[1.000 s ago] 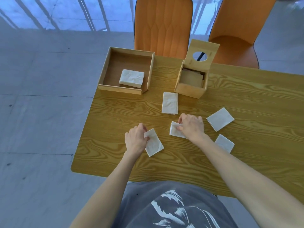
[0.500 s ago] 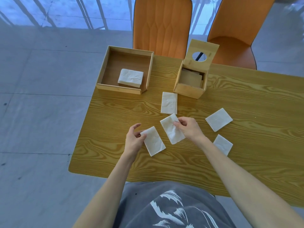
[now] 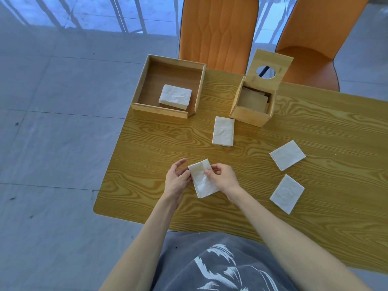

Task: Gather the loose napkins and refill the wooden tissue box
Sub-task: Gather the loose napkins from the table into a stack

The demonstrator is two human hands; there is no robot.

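- While its fingers spread loosely apart, the left hand (image 3: 176,181) steadies the left edge of the held napkins (image 3: 203,179) with thumb and fingertips, just above the wooden table (image 3: 147,143).
- Pinching the same white folded stack at its upper right edge, the right hand (image 3: 223,179) has thumb and forefinger closed on the paper, other fingers curled.
- Farther back at left, an open wooden tray (image 3: 168,89) holds one folded napkin bundle (image 3: 175,97).
- Near the middle, a loose napkin (image 3: 223,131) lies flat, just beside the wooden tissue box (image 3: 252,113), whose lid (image 3: 269,71) stands raised.
- At right, two more napkins (image 3: 287,155) (image 3: 286,193) lie apart on the table.
- Two orange chairs (image 3: 218,32) stand behind.
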